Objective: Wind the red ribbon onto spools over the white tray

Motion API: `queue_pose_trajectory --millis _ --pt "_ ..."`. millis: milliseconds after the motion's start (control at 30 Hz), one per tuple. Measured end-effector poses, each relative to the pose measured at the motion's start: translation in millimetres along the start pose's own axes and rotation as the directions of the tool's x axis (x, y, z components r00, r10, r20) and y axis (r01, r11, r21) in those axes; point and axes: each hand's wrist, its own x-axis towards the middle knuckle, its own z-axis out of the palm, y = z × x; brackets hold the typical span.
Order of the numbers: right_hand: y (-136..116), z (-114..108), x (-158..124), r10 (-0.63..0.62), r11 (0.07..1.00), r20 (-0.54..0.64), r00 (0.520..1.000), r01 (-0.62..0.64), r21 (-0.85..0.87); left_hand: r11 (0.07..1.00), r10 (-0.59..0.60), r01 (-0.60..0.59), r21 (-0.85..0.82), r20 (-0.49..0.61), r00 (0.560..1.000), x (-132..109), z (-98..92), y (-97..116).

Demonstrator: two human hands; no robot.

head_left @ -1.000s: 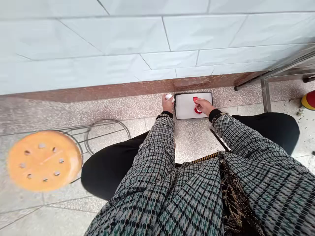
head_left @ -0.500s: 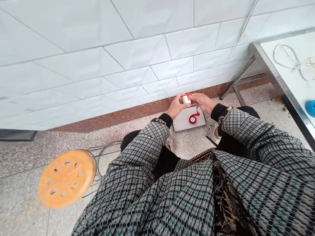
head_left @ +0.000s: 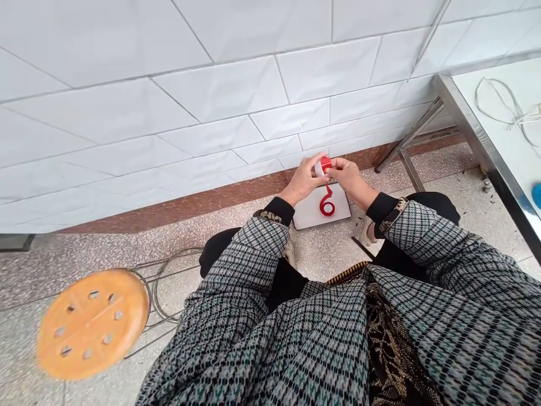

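A small white piece, its exact kind unclear, is held between the thumb and fingers of my left hand. Red tape covers its right side. Closed in a pinch, my right hand grips the tape at that side. From there a twisted red strip runs down to a roll of red tape with a white centre. Whether the roll hangs or rests on the flat white box or board below, I cannot tell. That white thing lies on the floor between my feet.
An orange round stool with metal legs lies tipped over at left. At right stands a metal-framed table with a white cable and a blue object. A white tiled wall rises close in front.
The white piece has turned in my left hand, and more of its red-covered side shows. My right fingers now pinch at its right edge. The roll sits slightly further left; the camera view has shifted.
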Motion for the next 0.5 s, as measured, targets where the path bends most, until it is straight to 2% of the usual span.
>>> queue_pose_trajectory --millis 200,433,500 --pt "-8.6 -4.3 -5.9 0.038 0.999 -0.029 0.999 -0.037 0.039 1.0 0.007 -0.007 -0.008 0.006 1.0 0.2 4.0 3.9" --pt "-8.0 -5.4 -2.8 0.014 1.0 -0.023 1.0 -0.013 0.018 0.998 0.065 -0.065 0.0 0.013 0.998 0.4 5.0 6.6" --pt "-7.4 -5.9 -1.9 -0.012 1.0 -0.025 1.0 0.013 0.016 0.997 0.065 -0.063 -0.055 0.027 0.998 0.9 5.2 6.6"
